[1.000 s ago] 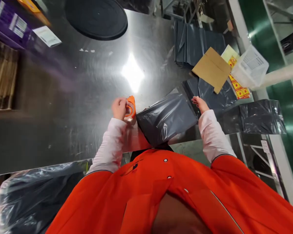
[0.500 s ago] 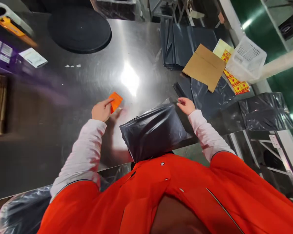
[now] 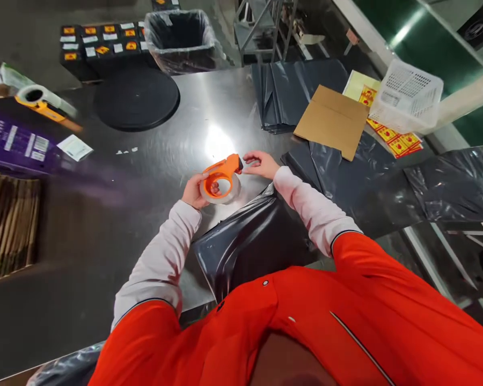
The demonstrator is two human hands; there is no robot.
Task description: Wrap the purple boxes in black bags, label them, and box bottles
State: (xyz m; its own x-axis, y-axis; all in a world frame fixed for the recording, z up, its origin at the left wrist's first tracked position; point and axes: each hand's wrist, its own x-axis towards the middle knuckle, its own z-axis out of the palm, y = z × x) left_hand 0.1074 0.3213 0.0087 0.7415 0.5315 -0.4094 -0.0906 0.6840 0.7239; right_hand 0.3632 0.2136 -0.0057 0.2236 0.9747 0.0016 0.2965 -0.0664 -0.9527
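My left hand (image 3: 194, 192) grips an orange tape dispenser (image 3: 221, 172) with a roll of clear tape, held just above the steel table (image 3: 153, 177). My right hand (image 3: 258, 163) is at the dispenser's front end, fingers pinched at the tape edge. A filled dark grey plastic mailer bag (image 3: 251, 241) lies on the table right below both hands, against my orange jacket.
Stacked grey bags (image 3: 293, 91), a cardboard sheet (image 3: 332, 120), yellow-red sticker sheets (image 3: 390, 134) and a white basket (image 3: 410, 96) lie to the right. A black round disc (image 3: 137, 99), a lined bin (image 3: 181, 40), a second tape dispenser (image 3: 40, 99) and a purple box (image 3: 16, 145) sit left and back.
My left hand lifted the orange dispenser and turned it flat-on. My right hand left the bag's far edge and came over to the dispenser's front. The view tilted up.
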